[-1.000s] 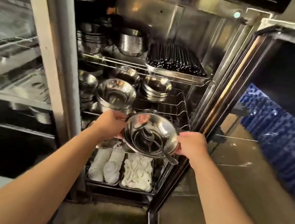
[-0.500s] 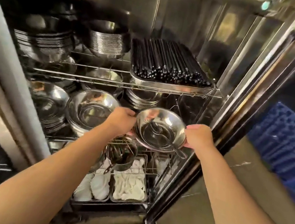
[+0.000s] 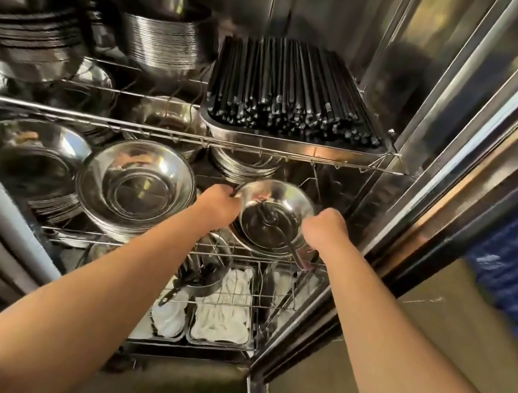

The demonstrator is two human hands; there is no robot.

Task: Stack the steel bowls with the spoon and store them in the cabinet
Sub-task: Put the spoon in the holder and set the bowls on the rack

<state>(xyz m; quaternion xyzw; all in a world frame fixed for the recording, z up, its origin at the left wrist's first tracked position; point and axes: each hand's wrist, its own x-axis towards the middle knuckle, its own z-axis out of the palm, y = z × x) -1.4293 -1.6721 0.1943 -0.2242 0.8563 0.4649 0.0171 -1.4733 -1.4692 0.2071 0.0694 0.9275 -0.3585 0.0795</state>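
A stack of steel bowls [image 3: 270, 205] with a spoon [image 3: 282, 235] lying in the top one sits low over the right part of the cabinet's middle wire shelf [image 3: 125, 239]. My left hand [image 3: 219, 205] grips the stack's left rim and my right hand [image 3: 322, 230] grips its right rim. The spoon's handle points toward me, over the near rim. Whether the stack rests on the shelf or hangs just above it I cannot tell.
Other bowl stacks [image 3: 134, 188] fill the shelf's left side. Above, a wire shelf carries a tray of black chopsticks [image 3: 295, 99] and stacked steel dishes [image 3: 164, 37]. White cloths in trays [image 3: 221, 321] lie below. The open cabinet door [image 3: 464, 163] stands at the right.
Both hands carried the bowl stack forward and into the cabinet, onto the level of the middle shelf. The camera moved closer to the shelves.
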